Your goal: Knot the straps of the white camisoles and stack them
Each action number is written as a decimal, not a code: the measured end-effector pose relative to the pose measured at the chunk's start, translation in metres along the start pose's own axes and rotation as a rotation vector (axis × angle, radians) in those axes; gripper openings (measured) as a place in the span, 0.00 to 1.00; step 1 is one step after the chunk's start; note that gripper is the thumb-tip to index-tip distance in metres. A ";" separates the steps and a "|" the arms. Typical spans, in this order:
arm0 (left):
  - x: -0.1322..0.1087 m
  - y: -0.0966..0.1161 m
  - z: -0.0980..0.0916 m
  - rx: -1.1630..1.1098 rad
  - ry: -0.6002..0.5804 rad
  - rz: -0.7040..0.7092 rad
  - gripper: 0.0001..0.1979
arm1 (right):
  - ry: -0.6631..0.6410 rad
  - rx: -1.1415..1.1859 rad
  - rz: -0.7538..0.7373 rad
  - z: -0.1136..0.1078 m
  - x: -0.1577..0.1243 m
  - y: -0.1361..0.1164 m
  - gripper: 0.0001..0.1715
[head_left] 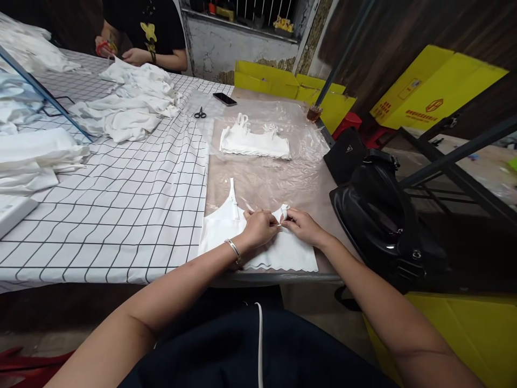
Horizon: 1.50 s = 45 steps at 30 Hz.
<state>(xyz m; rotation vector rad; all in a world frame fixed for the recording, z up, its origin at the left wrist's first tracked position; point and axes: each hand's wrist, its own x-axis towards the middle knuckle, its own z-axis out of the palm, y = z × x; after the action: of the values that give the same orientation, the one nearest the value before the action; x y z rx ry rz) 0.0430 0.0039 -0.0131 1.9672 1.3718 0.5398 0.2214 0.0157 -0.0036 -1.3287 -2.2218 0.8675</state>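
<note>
A white camisole top [297, 253] lies flat at the table's front edge, its scalloped hem toward me. One thin strap [232, 189] stretches away from me on the left side. My left hand [260, 226] rests over the middle of the top, fingers pinched near the right strap. From the other side, my right hand [302, 225] pinches that looped right strap [284, 211] between thumb and fingers. The fingertips of both hands almost meet there. Farther back sits a neat stack of white camisole tops [254, 141] with straps bunched on top.
Small black scissors [200, 113] and a phone [224, 99] lie behind the stack. White garment heaps [133, 108] cover the checked cloth [161, 183] at left, where a co-worker [141, 37] holds red-handled scissors. A black bag [379, 210] stands at right, near yellow boxes [432, 91].
</note>
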 end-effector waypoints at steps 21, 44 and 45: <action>-0.002 0.000 -0.002 -0.006 -0.015 0.006 0.06 | 0.036 -0.003 -0.027 0.000 -0.002 -0.003 0.04; 0.000 -0.001 0.000 0.021 -0.005 0.003 0.08 | 0.087 0.000 -0.039 0.006 -0.003 -0.008 0.05; 0.001 -0.001 0.000 0.025 -0.007 -0.001 0.08 | 0.096 0.011 -0.037 0.008 -0.002 -0.009 0.05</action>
<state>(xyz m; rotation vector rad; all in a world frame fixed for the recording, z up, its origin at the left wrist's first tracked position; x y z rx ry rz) 0.0423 0.0050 -0.0141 1.9865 1.3818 0.5173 0.2118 0.0080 -0.0034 -1.2929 -2.1582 0.7852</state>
